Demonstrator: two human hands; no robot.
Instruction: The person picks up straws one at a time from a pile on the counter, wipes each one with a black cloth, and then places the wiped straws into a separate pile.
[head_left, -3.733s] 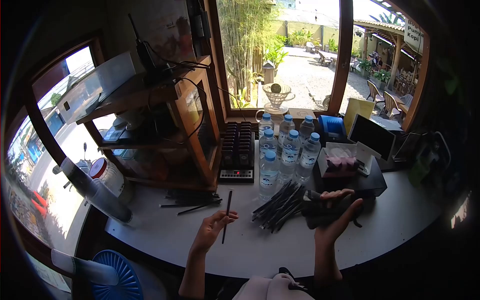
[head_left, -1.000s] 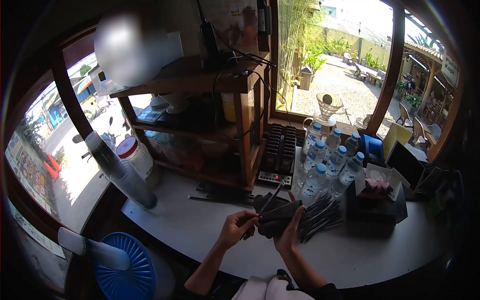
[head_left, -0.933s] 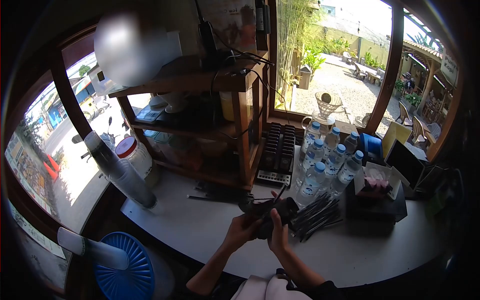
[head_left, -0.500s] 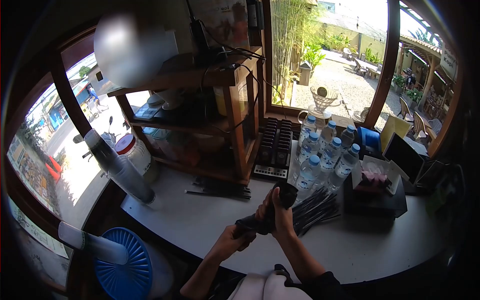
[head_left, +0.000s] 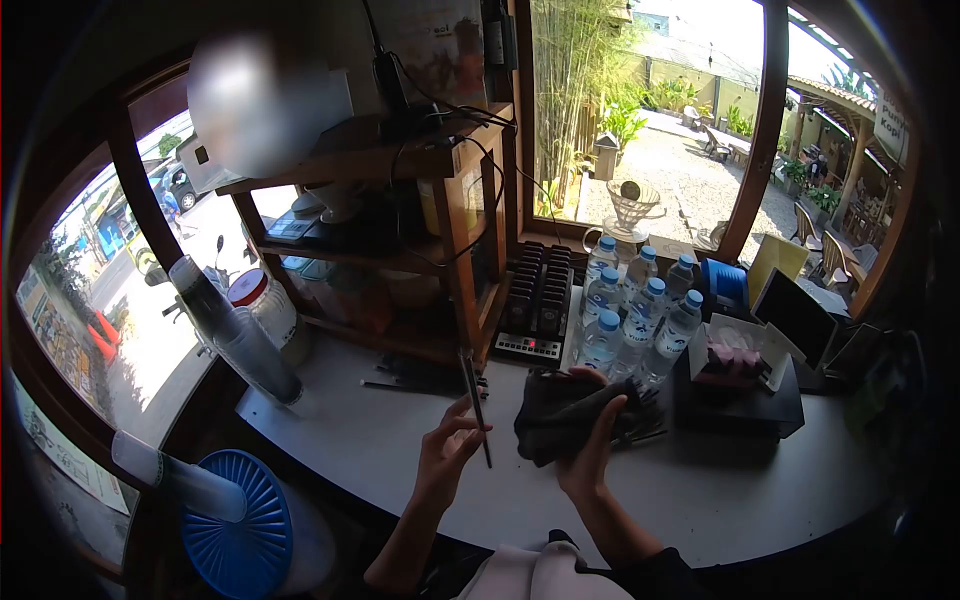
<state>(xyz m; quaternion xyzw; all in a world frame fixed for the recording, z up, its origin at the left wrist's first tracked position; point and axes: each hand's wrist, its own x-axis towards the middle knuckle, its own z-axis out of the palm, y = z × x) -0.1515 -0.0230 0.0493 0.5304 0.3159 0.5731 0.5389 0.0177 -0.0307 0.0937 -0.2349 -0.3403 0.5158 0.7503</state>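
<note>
Upright in the fingers of my left hand (head_left: 447, 452) is a thin black straw (head_left: 474, 405), pinched near its lower part. My right hand (head_left: 597, 440) grips a bunched black cloth (head_left: 550, 420), thumb on top; its folds hide most of the other fingers. Whether it is cloth or a soft bag is hard to tell. Partly behind the right hand lies a pile of black straws (head_left: 645, 425) on the white counter (head_left: 500, 510). More black straws (head_left: 405, 378) rest beyond my left hand, near the shelf foot.
Several water bottles (head_left: 637, 330) stand behind the right hand, beside a black rack with a keypad (head_left: 530, 346). To the right is a black box (head_left: 740, 412) with a tissue holder. A wooden shelf (head_left: 455, 235), stacked cups (head_left: 250, 350) and a blue-lidded bucket (head_left: 240, 530) are leftward.
My hands have moved apart from the black bundle they both held. The cloth has loosened and spread in my right hand, while a straw now shows in my left.
</note>
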